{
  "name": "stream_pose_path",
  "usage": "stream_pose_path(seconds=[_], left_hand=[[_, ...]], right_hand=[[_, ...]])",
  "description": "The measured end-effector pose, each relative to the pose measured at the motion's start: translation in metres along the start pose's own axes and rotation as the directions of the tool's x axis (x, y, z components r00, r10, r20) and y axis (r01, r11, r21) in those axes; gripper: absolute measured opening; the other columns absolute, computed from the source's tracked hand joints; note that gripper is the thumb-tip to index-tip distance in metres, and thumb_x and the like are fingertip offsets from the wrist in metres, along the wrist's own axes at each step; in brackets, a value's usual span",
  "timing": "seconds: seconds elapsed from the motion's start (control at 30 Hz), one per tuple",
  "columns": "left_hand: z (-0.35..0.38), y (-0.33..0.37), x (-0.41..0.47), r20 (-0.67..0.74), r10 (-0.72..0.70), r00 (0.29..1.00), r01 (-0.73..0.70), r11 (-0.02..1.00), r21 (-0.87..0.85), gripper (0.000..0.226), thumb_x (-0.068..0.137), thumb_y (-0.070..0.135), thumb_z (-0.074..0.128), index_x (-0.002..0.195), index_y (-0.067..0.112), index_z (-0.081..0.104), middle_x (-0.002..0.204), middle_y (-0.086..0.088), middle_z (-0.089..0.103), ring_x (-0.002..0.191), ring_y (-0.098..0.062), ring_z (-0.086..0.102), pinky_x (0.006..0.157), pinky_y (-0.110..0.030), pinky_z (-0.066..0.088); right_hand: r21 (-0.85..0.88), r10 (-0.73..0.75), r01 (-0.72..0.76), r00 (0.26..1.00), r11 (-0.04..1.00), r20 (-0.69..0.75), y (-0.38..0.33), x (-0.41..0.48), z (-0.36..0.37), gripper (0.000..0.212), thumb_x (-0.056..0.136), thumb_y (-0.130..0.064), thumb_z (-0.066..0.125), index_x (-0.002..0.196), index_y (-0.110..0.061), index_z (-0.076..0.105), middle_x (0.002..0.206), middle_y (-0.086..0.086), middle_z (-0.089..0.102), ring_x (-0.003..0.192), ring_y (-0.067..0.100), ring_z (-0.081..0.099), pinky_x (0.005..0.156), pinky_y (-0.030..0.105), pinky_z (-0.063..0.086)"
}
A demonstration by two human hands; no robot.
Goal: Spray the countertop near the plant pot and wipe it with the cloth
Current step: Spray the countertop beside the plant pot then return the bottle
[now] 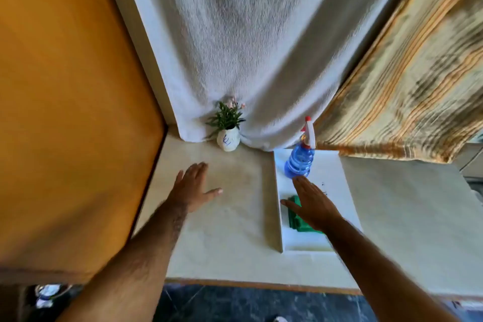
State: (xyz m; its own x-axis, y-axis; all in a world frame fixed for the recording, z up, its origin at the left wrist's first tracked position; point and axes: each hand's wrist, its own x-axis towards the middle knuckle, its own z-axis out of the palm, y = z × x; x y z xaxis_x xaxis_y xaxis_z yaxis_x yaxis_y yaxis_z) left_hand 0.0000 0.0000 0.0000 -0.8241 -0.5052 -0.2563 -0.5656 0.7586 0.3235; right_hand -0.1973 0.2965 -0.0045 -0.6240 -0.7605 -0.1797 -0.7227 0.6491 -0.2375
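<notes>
Countertop (230, 219), pale and bare at the middle, seen from the head camera, with an orange wall (65, 112) on the left and a white curtain (248, 47) hanging to its back edge. Small white plant pot (228, 139) with green leaves and pink flowers, upright at the back, touching the curtain's hem. White tray (337, 178) on the right part of the counter, below a striped curtain (407, 86). Blue spray bottle (300, 158) with a white and red trigger head, upright at the tray's far end. Green cloth (298, 219), folded, flat in the tray, nearer than the bottle and partly covered. Left hand (192, 187) stretched flat over the bare counter in front of the pot, fingers spread, palm down, holding nothing; touching the surface or just above it, impossible to tell. Right hand (312, 203) also flat and spread over the tray, above the cloth, fingertips close to the foot of the bottle, grasping neither. Dark floor (248, 306) below the counter's front edge.
</notes>
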Motion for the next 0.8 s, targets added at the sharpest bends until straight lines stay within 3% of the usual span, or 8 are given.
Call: stream_pose_path(seconds=[0.17,0.3,0.43,0.5,0.57,0.67,0.8], left_hand=[[0.066,-0.022,-0.013,0.114,-0.087,0.990,0.082,0.995,0.052,0.100,0.096,0.073,0.049,0.168,0.016,0.009,0.178,-0.001,0.003,0.164,-0.017,0.003,0.132,-0.047,0.005],[0.100,-0.032,-0.021,0.055,-0.061,0.997,0.055,0.993,0.109,0.108,0.090,0.084,0.032,0.168,0.013,0.010,0.178,-0.003,0.000,0.164,-0.021,0.004,0.131,-0.052,0.006],[0.117,-0.036,-0.025,-0.075,-0.006,0.997,0.014,0.994,0.108,0.121,0.081,0.092,0.001,0.166,0.008,0.021,0.176,-0.011,0.016,0.163,-0.031,0.018,0.130,-0.058,0.011],[0.124,-0.038,-0.027,-0.130,0.023,0.991,-0.005,0.991,0.136,0.113,0.089,0.087,0.001,0.164,0.006,0.028,0.173,-0.013,0.025,0.160,-0.033,0.027,0.129,-0.061,0.020],[0.132,-0.039,-0.028,-0.165,0.032,0.986,-0.005,0.987,0.161,0.103,0.094,0.081,0.019,0.162,0.006,0.032,0.171,-0.014,0.030,0.158,-0.034,0.032,0.127,-0.063,0.026],[0.137,-0.042,-0.026,-0.188,0.029,0.982,0.005,0.983,0.182,0.097,0.094,0.075,0.029,0.163,0.007,0.030,0.172,-0.012,0.029,0.158,-0.032,0.032,0.127,-0.062,0.026],[0.142,-0.045,-0.025,-0.195,0.032,0.980,0.007,0.980,0.198,0.099,0.094,0.078,0.025,0.165,0.009,0.023,0.174,-0.010,0.022,0.160,-0.029,0.027,0.129,-0.060,0.021]], right_hand=[[0.043,0.071,-0.075,0.994,0.996,0.085,0.015,-0.016,0.055,0.111,0.080,-0.085,0.020,0.158,-0.006,0.016,0.167,0.011,0.014,0.154,0.021,0.009,0.125,0.039,0.012],[-0.011,0.047,-0.047,0.999,0.999,0.001,0.019,-0.027,0.088,0.096,0.094,-0.075,0.029,0.159,-0.011,0.000,0.168,0.005,-0.002,0.154,0.017,-0.009,0.124,0.036,-0.001],[0.108,0.058,-0.054,0.997,0.993,-0.042,0.017,-0.028,0.095,0.089,0.097,-0.068,0.036,0.159,-0.015,0.000,0.169,0.002,-0.003,0.153,0.012,-0.012,0.123,0.033,-0.006],[0.278,0.091,-0.072,0.994,0.958,-0.056,0.016,-0.028,0.092,0.089,0.095,-0.072,0.036,0.160,-0.018,0.006,0.169,0.001,0.003,0.153,0.010,-0.006,0.123,0.032,-0.002],[0.503,0.214,-0.143,0.973,0.853,-0.086,0.015,-0.023,0.081,0.090,0.089,-0.076,0.041,0.159,-0.026,0.013,0.168,0.000,0.012,0.153,0.014,0.009,0.122,0.039,0.012],[0.699,0.444,-0.193,0.874,0.689,-0.196,0.017,0.004,0.048,0.093,0.081,-0.072,0.061,0.155,-0.028,0.022,0.163,0.001,0.027,0.146,0.020,0.030,0.119,0.049,0.031],[0.801,0.503,-0.034,0.794,0.598,-0.342,0.026,0.064,-0.003,0.101,0.069,-0.061,0.084,0.150,-0.025,0.034,0.156,-0.002,0.041,0.141,0.014,0.040,0.118,0.046,0.036]])
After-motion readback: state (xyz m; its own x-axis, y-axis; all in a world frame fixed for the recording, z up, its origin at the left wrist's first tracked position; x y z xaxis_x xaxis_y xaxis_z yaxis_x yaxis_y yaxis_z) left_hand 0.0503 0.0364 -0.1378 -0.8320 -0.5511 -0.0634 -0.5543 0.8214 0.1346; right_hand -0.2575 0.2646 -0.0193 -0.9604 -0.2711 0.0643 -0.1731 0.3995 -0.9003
